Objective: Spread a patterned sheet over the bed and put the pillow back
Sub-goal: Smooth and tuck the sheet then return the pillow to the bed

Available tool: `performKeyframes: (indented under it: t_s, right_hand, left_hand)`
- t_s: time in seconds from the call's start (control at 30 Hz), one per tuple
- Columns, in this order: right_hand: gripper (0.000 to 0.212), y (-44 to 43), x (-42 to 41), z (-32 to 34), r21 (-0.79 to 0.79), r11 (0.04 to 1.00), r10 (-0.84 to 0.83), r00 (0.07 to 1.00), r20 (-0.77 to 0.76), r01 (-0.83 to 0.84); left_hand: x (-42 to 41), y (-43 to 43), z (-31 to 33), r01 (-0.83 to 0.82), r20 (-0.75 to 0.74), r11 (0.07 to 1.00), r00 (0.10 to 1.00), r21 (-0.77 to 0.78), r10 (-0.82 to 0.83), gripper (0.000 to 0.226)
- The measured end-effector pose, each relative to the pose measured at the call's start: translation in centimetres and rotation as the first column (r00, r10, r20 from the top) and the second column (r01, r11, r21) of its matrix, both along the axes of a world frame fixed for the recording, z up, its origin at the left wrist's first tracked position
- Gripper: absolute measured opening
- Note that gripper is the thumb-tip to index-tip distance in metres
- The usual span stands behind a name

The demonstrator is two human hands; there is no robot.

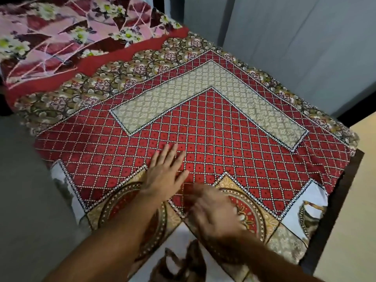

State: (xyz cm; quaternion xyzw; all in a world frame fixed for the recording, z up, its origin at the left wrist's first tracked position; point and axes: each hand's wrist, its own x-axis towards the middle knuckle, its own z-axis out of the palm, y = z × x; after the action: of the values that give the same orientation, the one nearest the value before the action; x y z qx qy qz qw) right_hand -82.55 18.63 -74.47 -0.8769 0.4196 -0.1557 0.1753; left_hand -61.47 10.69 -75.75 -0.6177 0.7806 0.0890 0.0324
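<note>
1. My left hand (pixel 165 174) lies flat on the patterned sheet (pixel 223 143). Its fingers are straight and spread apart, pressing on the red squares.
2. My right hand (pixel 215 212) is just beside it, closer to me, over the gold circle part. It is too blurry, so I cannot tell if it is flat or pinching the cloth.
3. The sheet covers the bed (pixel 335 210) in front of me and goes on away from both hands. It looks mostly flat here, with a few small wrinkles near the right edge.
4. A pink flowery bundle (pixel 67 33) sits at the far end, up and to the left. I think it is the pillow, but I am not sure.
5. The bed's long way runs from me toward that far left end. So the bundle is well apart from both hands, and my left hand is the nearer one.
6. I think smoothing comes first, pushing away from me along the long way. Then I would have to step closer to reach the bundle.
</note>
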Motion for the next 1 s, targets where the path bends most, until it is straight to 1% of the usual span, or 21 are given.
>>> performKeyframes:
  t_s: [0.03,0.1,0.13,0.17,0.2,0.27,0.33,0.43,0.5,0.57,0.63,0.67,0.7,0.73,0.77,0.8,0.83,0.87,0.9,0.93,1.0]
  right_hand:
    - [0.046,-1.5,-1.7,0.6,0.021,0.981,-0.191,0.981,-0.034,0.192]
    - [0.061,-5.0,-5.5,1.8,-0.021,0.845,-0.529,0.830,-0.174,0.534]
    - [0.071,-6.6,-6.4,1.4,0.011,0.776,-0.601,0.744,-0.293,0.631]
    - [0.081,-8.0,-6.3,0.9,0.038,0.731,-0.623,0.689,-0.370,0.682]
    - [0.089,-9.2,-5.7,0.2,0.056,0.699,-0.638,0.658,-0.401,0.713]
    - [0.094,-10.6,-2.5,-0.4,0.048,0.698,-0.624,0.640,-0.449,0.715]
    - [0.086,-10.6,2.3,-0.4,0.024,0.744,-0.578,0.661,-0.479,0.668]
    - [0.077,-8.2,11.3,-0.1,0.045,0.893,-0.378,0.798,-0.469,0.449]
    - [0.077,-6.3,16.0,-0.1,0.081,0.957,-0.220,0.880,-0.422,0.278]
    - [0.077,-4.5,19.0,0.2,0.109,0.990,-0.040,0.912,-0.408,0.092]
    - [0.072,-3.0,20.1,0.5,0.119,0.986,0.150,0.930,-0.337,-0.116]
    - [0.066,-2.5,19.7,0.8,0.118,0.978,0.198,0.946,-0.258,-0.173]
    - [0.060,-2.1,18.6,1.0,0.097,0.982,0.177,0.969,-0.174,-0.162]
    - [0.056,-1.9,17.0,1.1,0.052,0.997,0.067,0.992,-0.111,-0.061]
    - [0.054,-2.0,14.7,1.1,0.007,0.991,-0.131,0.989,-0.074,0.132]
    - [0.054,-2.3,11.9,1.0,-0.014,0.925,-0.380,0.922,-0.067,0.380]
    - [0.058,-2.7,8.5,0.9,-0.006,0.793,-0.607,0.788,-0.106,0.610]
    - [0.064,-2.9,5.3,0.7,0.017,0.647,-0.745,0.637,-0.196,0.762]
    - [0.071,-2.8,2.4,0.4,0.043,0.540,-0.795,0.526,-0.303,0.841]
    - [0.075,-2.5,0.3,0.1,0.065,0.477,-0.799,0.463,-0.382,0.877]
    - [0.078,-2.3,-1.3,-0.7,0.074,0.458,-0.782,0.441,-0.440,0.886]
  left_hand:
    - [2.1,0.3,-0.4,-0.032,0.010,0.999,0.999,-0.017,0.033,0.074]
    - [6.1,0.7,-0.7,-0.104,0.008,0.994,0.994,-0.027,0.105,0.073]
    - [7.8,0.9,-0.7,-0.147,0.013,0.989,0.989,-0.025,0.147,0.073]
    - [9.8,0.9,-0.7,-0.190,0.018,0.981,0.981,-0.023,0.191,0.073]
    - [11.7,1.0,-0.6,-0.229,0.020,0.973,0.973,-0.025,0.230,0.073]
    - [15.5,1.1,-0.6,-0.283,0.014,0.959,0.959,-0.032,0.284,0.072]
    - [18.8,0.7,-0.9,-0.316,0.029,0.947,0.948,-0.048,0.318,0.073]
    - [22.2,-0.6,-0.6,-0.426,0.040,0.903,0.903,-0.060,0.428,0.081]
    - [22.3,-1.7,0.5,-0.452,0.008,0.886,0.890,-0.105,0.455,0.086]
    - [20.4,-3.0,1.9,-0.332,-0.041,0.930,0.943,-0.159,0.330,0.080]
    - [17.3,-4.3,3.2,-0.147,-0.085,0.970,0.988,-0.195,0.133,0.072]
    - [15.6,-5.0,3.8,-0.067,-0.105,0.979,0.993,-0.193,0.047,0.069]
    - [13.9,-5.4,4.2,-0.004,-0.119,0.982,0.993,-0.186,-0.018,0.068]
    - [12.3,-5.8,4.5,0.048,-0.124,0.983,0.990,-0.174,-0.071,0.068]
    - [10.7,-6.0,4.6,0.102,-0.116,0.982,0.986,-0.156,-0.121,0.068]
    - [9.2,-5.9,4.5,0.161,-0.098,0.978,0.980,-0.134,-0.175,0.069]
    - [7.8,-5.5,4.0,0.225,-0.078,0.968,0.969,-0.113,-0.234,0.069]
    - [6.6,-4.7,3.4,0.284,-0.058,0.955,0.955,-0.088,-0.290,0.069]
    - [5.7,-3.8,2.6,0.326,-0.038,0.944,0.944,-0.050,-0.328,0.070]
    - [5.0,-2.8,1.7,0.340,-0.022,0.940,0.940,-0.012,-0.340,0.071]
    - [5.1,-1.4,0.4,0.293,-0.013,0.956,0.956,0.013,-0.293,0.070]
